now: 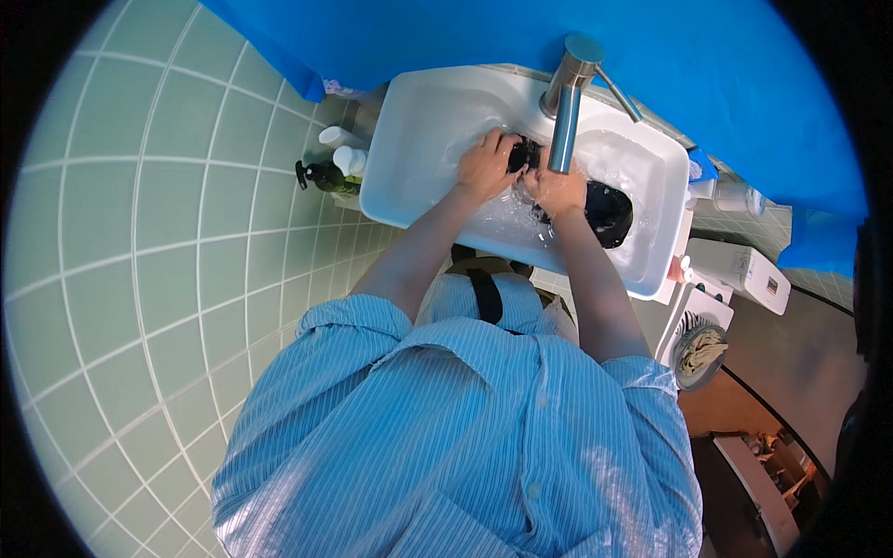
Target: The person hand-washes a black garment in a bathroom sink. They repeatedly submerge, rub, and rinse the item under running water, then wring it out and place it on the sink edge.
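Observation:
A white washbasin (411,174) holds water, with wet black fabric (608,213) in it. My left hand (488,166) grips one end of the black fabric near the basin's middle. My right hand (559,187) is closed on the same fabric just to the right, partly under the spout of the metal faucet (565,125). The fabric spreads out from beneath my right wrist into the right side of the basin. Water splashes around both hands. The fingers of my right hand are partly hidden by the spout.
A green pump bottle (333,178) and white-capped containers (349,160) stand left of the basin, beside the tiled wall (167,209). Blue sheeting (446,35) hangs behind the faucet. A bowl with cloth-like contents (701,356) sits at the right, near a white bin-like container (767,279).

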Demonstrator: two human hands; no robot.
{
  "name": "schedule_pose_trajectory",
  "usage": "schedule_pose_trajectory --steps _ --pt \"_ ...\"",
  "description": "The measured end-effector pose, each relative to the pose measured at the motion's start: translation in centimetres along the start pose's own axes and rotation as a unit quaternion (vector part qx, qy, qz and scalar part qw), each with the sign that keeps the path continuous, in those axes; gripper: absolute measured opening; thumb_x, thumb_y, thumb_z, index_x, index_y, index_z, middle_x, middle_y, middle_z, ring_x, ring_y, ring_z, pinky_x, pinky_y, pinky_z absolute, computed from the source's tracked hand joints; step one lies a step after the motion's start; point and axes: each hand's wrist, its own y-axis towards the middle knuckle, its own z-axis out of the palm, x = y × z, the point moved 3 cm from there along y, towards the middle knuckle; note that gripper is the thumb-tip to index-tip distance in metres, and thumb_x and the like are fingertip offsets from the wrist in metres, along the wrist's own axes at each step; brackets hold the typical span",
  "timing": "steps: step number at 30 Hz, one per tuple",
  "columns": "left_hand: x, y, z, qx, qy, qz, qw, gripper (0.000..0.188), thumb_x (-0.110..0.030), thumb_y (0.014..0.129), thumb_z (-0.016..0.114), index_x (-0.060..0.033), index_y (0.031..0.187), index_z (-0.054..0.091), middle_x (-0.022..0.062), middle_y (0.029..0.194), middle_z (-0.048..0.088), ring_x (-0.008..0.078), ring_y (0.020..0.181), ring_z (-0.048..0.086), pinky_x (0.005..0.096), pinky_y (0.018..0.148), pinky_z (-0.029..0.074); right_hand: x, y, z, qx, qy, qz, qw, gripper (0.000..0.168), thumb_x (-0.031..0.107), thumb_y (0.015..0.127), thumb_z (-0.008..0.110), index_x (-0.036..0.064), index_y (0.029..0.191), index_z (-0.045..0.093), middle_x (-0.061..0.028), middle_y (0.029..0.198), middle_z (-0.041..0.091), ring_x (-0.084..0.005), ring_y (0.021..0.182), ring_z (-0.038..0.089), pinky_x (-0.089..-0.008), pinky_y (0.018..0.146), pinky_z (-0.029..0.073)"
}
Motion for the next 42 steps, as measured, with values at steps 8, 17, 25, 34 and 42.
schedule_pose_trajectory --steps 8,17,25,34,42 --pt "-0.1 -2.9 -0.3 -0.099 0.054 -0.15 0.982 0.09 -0.03 0.068 0.084 0.0001 0.134 0.032 0.0213 0.129 0.042 0.0383 0.117 0.048 0.0444 0.092 0.047 -0.8 -2.3 -1.0 -0.012 0.071 -0.067 0.995 0.047 0.042 0.076 0.063 0.004 0.102 0.061 -0.0152 0.098 0.062 -0.0354 0.09 0.063 -0.0446 0.078 0.052" --pt "3.7 -3.7 1.8 -0.014 -0.208 -0.146 0.967 0.055 -0.015 0.069 0.081 0.0002 0.115 0.058 0.0152 0.097 0.07 0.0298 0.091 0.068 0.0383 0.082 0.054 -2.8 -5.6 -1.9 -0.023 0.402 0.061 0.913 0.037 0.028 0.094 0.058 -0.004 0.075 0.057 -0.0067 0.06 0.048 -0.0105 0.063 0.044 -0.0301 0.061 0.04" --pt "5.5 -3.9 3.3 0.103 -0.297 -0.181 0.932 0.035 -0.01 0.071 0.079 0.0021 0.103 0.067 0.0137 0.087 0.071 0.0217 0.077 0.067 0.0336 0.071 0.051 -6.7 -5.8 -2.7 -0.23 0.598 0.205 0.74 0.035 0.023 0.094 0.052 -0.009 0.093 0.067 -0.0109 0.089 0.067 -0.0182 0.084 0.059 -0.0295 0.084 0.044" --pt "4.9 -5.6 -1.3 -0.132 -0.555 -0.343 0.746 0.013 0.001 0.086 0.062 -0.0027 0.098 0.065 0.0063 0.087 0.064 0.0154 0.076 0.061 0.0302 0.067 0.051 -11.3 -6.9 -2.2 -0.362 0.681 0.316 0.552 0.036 0.032 0.094 0.049 0.001 0.11 0.057 -0.0117 0.104 0.063 -0.0242 0.093 0.063 -0.0352 0.077 0.052" --pt "6.9 -5.9 -0.5 -0.263 -0.741 -0.42 0.453 0.017 -0.022 0.093 0.065 -0.0098 0.096 0.053 0.0033 0.086 0.057 0.0194 0.085 0.058 0.0466 0.07 0.054 -12.6 -8.5 -2.6 -0.31 0.736 0.304 0.519 0.043 0.036 0.098 0.041 0.005 0.126 0.051 -0.0116 0.122 0.059 -0.0283 0.106 0.059 -0.0406 0.09 0.049"
